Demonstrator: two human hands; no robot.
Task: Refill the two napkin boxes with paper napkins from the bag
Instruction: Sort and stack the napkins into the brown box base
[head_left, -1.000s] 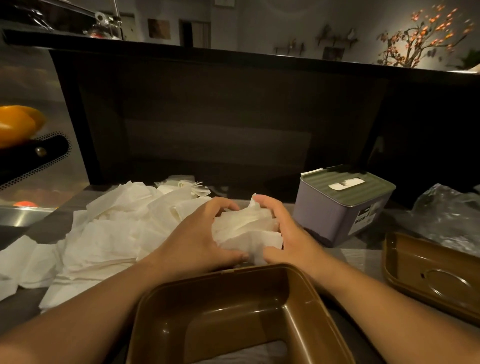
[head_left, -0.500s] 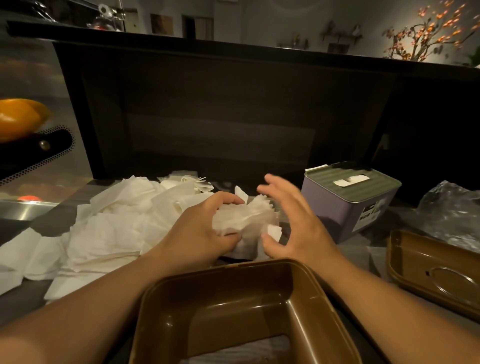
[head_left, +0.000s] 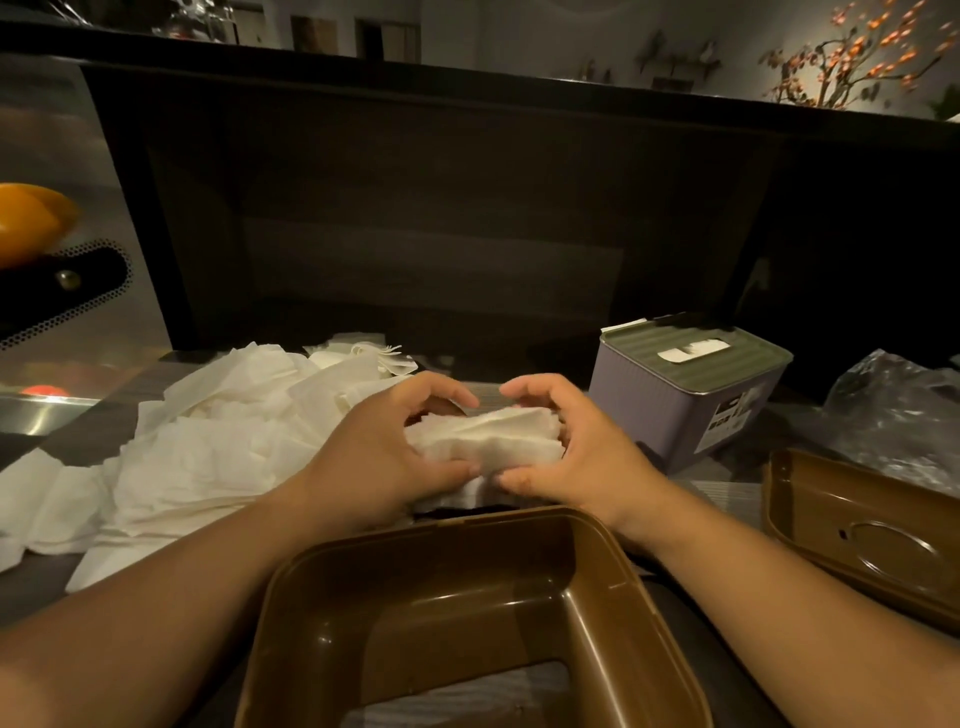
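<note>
Item: a wad of white folded paper napkins, held above the grey counter, just beyond the far rim of the open brown plastic napkin box; we grip it from both ends. Our left hand curls round its left end, thumb beneath and fingers arched over the top; our right hand curls round its right end likewise, fingertips nearly meeting those of the left above the wad.

Item: the brown box, nearest us at centre, lidless; a white sheet shows at its bottom.

Item: a loose heap of white paper napkins, spread on the counter to the left, touching our left wrist.

Item: a lilac rectangular napkin box with a green ribbed lid, far right of our hands, a white napkin showing in its slot.

Item: a brown plastic lid with an oval opening, lying inverted at near right; a crumpled clear plastic bag beyond it.
</note>
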